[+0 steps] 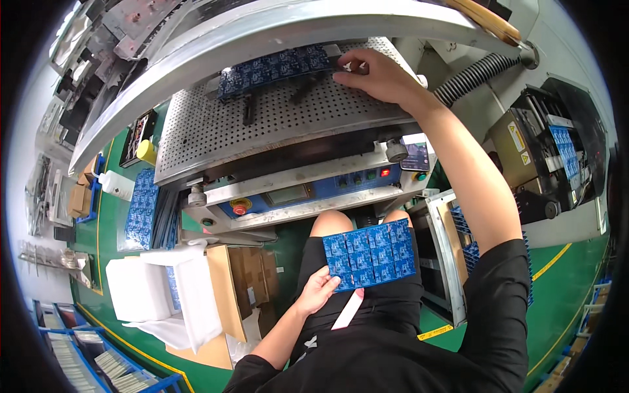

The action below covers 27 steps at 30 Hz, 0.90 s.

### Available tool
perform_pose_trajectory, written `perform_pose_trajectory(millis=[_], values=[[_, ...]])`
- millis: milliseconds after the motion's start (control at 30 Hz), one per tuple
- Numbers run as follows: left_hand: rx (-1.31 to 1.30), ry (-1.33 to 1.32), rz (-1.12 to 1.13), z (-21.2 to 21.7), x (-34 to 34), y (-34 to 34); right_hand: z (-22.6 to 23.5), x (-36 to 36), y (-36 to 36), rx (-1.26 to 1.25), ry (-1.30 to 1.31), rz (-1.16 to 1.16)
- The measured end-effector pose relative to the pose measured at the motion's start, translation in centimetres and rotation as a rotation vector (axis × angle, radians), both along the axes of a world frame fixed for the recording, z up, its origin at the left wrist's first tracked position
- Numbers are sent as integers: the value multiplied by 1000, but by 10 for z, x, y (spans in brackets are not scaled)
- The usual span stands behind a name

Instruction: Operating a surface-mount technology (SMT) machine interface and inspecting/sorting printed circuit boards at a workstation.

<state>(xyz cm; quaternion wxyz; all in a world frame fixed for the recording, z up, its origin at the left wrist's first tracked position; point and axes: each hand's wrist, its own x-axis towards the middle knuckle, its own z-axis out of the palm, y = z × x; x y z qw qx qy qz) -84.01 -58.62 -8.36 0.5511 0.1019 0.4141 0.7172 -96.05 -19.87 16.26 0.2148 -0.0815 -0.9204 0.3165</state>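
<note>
A blue circuit board panel (371,257) is tilted above my lap, with the fingers and thumb of my left hand (318,289) closed on its lower left edge. Far ahead, a second blue circuit board panel (275,71) lies on a perforated metal plate (216,131), beneath a raised metal frame. At that panel's right end is my right hand (377,77), its fingers curled toward the thumb. What sits between those fingertips is too dark and small to make out. Two black blocks (248,110) rest on the plate, nearer to me than the panel.
The metal frame (275,27) arches over the plate. Below the plate runs a control panel (314,190) with a red button. A stack of blue boards (143,209) and a white bottle (116,185) stand left. An open carton (226,288) sits lower left, a rack (452,255) right.
</note>
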Motion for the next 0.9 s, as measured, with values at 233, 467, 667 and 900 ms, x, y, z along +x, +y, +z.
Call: perform_pose_trajectory(millis=[233, 467, 667, 900], values=[[-45, 35, -76, -10, -2, -5, 8, -1, -10, -147, -63, -13], [-43, 42, -19, 1, -1, 2, 12, -12, -19, -213, -91, -33], [-43, 67, -5, -11, -2, -3, 12, -19, -14, -250, -90, -28], [-39, 70, -62, -21, -4, -7, 20, -23, -9, -616, 127, 36]])
